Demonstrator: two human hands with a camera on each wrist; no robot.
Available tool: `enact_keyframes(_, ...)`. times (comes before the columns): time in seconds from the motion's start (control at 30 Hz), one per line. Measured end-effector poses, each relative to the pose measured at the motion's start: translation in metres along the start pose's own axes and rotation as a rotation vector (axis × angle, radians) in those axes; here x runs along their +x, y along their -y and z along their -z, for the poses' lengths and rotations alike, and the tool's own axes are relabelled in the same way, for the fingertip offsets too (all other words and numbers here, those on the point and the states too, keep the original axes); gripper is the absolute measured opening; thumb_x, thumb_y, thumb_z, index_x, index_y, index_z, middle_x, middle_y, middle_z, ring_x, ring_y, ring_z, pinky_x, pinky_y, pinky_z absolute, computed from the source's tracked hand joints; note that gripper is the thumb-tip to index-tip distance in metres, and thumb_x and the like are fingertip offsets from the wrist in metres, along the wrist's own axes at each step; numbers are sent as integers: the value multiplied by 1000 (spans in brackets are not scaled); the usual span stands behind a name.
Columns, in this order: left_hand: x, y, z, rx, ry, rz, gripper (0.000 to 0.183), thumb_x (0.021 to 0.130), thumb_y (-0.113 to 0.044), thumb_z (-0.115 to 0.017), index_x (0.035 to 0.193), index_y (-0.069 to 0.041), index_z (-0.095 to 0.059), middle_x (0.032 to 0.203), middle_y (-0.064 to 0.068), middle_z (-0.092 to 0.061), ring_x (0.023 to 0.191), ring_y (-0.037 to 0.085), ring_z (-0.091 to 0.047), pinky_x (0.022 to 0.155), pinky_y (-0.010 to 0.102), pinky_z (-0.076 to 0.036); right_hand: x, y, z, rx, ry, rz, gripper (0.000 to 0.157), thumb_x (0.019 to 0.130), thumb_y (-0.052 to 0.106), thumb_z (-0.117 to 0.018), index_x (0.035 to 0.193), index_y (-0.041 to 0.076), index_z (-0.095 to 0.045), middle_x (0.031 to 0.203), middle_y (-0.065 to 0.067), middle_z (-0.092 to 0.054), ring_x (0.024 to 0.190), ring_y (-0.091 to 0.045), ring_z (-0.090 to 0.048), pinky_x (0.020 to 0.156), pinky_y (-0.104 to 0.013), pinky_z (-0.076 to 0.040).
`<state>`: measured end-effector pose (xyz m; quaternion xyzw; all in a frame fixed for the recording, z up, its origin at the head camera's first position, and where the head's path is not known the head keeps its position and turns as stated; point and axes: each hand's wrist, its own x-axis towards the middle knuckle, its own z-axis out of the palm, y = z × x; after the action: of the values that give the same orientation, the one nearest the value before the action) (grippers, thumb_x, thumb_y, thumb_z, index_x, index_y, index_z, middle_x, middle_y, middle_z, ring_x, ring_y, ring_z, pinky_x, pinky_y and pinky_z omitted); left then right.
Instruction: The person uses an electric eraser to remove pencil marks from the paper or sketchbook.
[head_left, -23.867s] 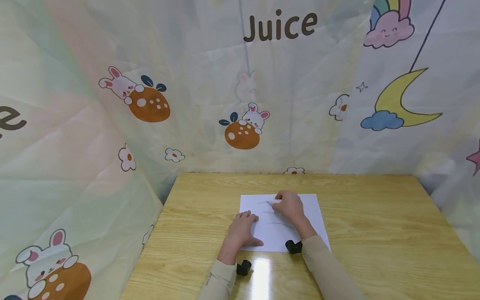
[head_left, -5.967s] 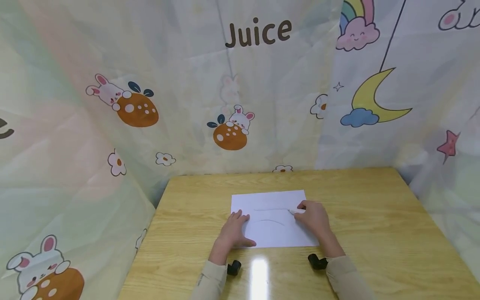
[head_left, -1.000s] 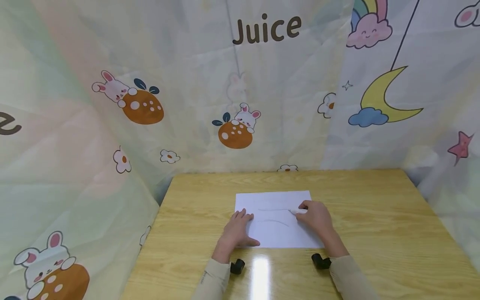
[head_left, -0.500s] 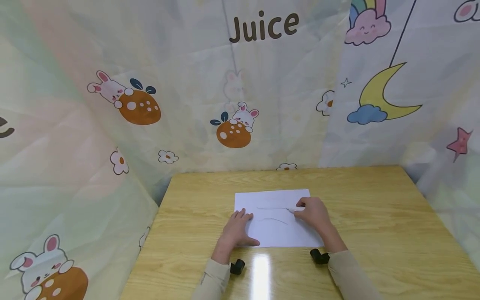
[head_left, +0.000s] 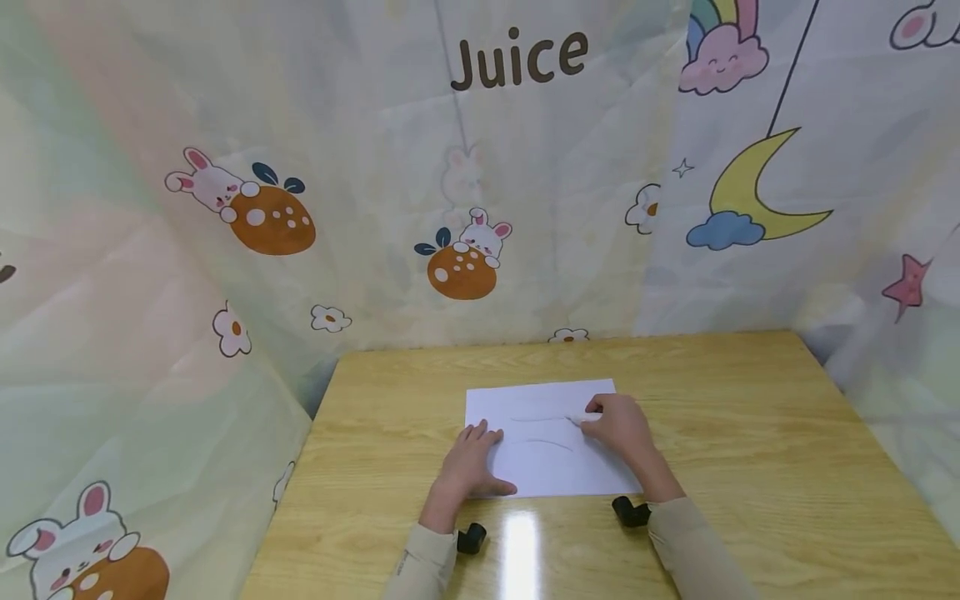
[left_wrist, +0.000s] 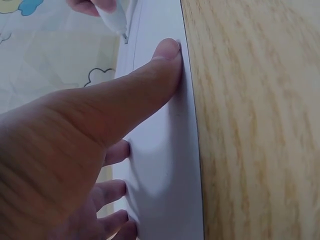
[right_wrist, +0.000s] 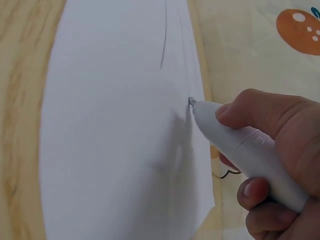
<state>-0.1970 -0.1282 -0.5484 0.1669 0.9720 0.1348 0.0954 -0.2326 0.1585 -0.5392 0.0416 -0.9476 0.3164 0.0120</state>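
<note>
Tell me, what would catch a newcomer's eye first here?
Probably the cartoon backdrop, with the word "Juice" near the top and a yellow moon to the right. Below it, a white sheet of paper marked with thin lines lies on the wooden table. The left hand rests on the sheet's left side, and the right hand grips a white pen-like tool over the sheet.

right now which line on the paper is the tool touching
The upper, straighter line in the head view: the white tool has its tip there; the lower, curved line lies apart.
</note>
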Motion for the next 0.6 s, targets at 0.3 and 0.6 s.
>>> enact_keyframes(0.3, 7, -2, 5, -5, -47, -23, 94, 64, -57, -84, 140, -13, -52, 152, 18, -35, 138, 40, -31, 108, 51, -34, 3, 2, 3, 2, -92, 14, 21, 74, 18, -80, 87, 4, -72, 83, -6, -69, 75, -23, -62, 68, -43, -52)
enact_keyframes(0.6, -4, -4, 0, -15, -27, 4, 94, 61, -57, -86, 138, -12, -54, 150, 19, -37, 136, 41, -33, 105, 53, -36, -11, 2, -9, 50, -98, -37, 18, 72, 16, -80, 85, 7, -72, 80, -1, -68, 71, -17, -60, 63, -38, -52)
